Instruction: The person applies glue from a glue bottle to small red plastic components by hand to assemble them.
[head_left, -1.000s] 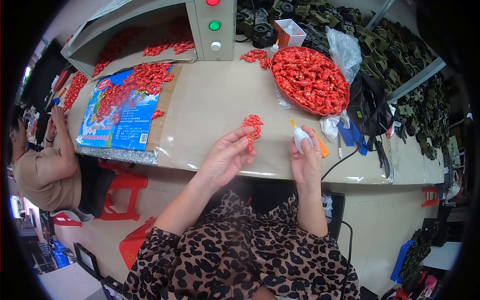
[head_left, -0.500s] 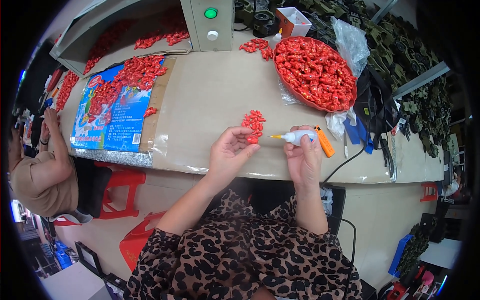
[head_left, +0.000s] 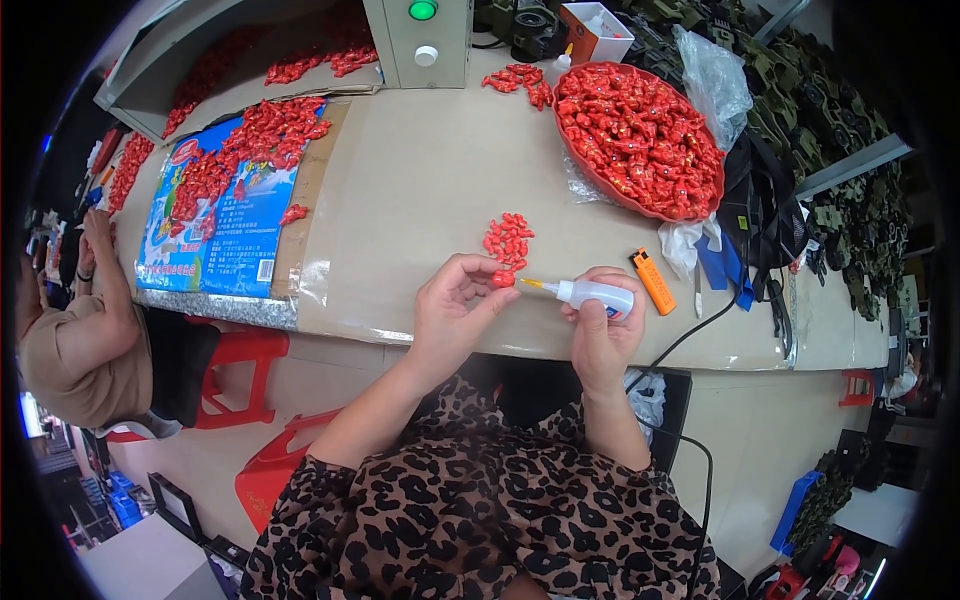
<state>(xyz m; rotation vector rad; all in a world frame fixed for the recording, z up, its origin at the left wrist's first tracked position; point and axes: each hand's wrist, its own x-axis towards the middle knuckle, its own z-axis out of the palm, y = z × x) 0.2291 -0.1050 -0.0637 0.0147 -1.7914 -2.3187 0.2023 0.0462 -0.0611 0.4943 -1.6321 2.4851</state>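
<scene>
Between the thumb and fingers of my left hand (head_left: 452, 312) is a small red piece (head_left: 503, 278), pinched at the fingertips. Its exact kind is too small to make out. My right hand (head_left: 606, 335) is closed round a white squeeze bottle (head_left: 600, 298), held nearly level. The bottle's thin yellow nozzle (head_left: 540, 286) points left, its tip close to the red piece; whether they touch I cannot tell. Just beyond my left fingertips lies a small pile of red pieces (head_left: 508, 237) on the table. An orange tool, like a lighter or cutter (head_left: 653, 282), rests right of the bottle.
A red basin (head_left: 712, 190) heaped with red figures stands at the back right. Left, a blue printed cardboard sheet (head_left: 230, 250) carries more of them, near a grey machine (head_left: 428, 60) with a green light. A person (head_left: 90, 325) sits far left. A black cable (head_left: 690, 335) crosses the table edge.
My right hand has brought the bottle leftward, so its nozzle is nearer the red piece, and the bottle now tilts. My left hand keeps its pinch. The view has shifted slightly.
</scene>
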